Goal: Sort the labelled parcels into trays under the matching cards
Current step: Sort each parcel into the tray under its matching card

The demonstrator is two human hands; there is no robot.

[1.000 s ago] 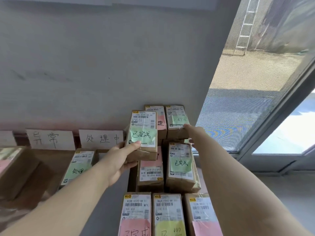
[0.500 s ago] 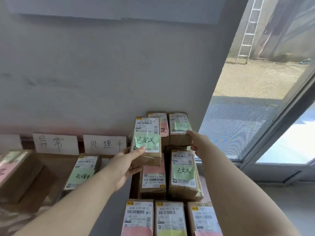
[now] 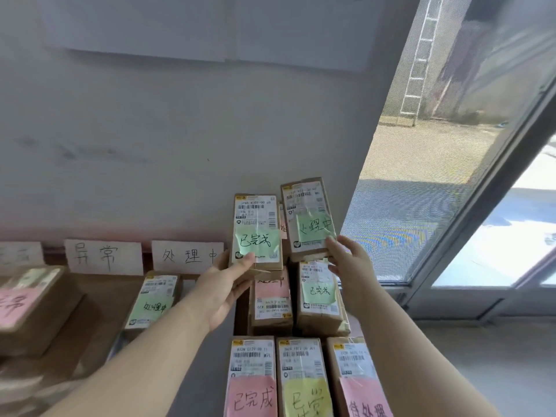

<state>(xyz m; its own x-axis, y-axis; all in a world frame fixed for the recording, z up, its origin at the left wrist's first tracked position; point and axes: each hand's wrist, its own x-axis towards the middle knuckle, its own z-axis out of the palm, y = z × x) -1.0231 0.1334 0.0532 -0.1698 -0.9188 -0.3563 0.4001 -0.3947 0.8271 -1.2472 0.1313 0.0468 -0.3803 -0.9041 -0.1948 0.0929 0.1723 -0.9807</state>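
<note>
Left parcel (image 3: 255, 224) is clamped in left hand (image 3: 222, 284) fingers, right parcel (image 3: 310, 215) in right hand (image 3: 349, 266) fingers, both forearms extended forward.

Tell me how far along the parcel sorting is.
Early. Sorted: a green-note parcel under the rightmost card, a pink-note parcel further left. In hand: left hand holds one raised parcel, right hand a second raised parcel. Left: at least five piled parcels.
</note>
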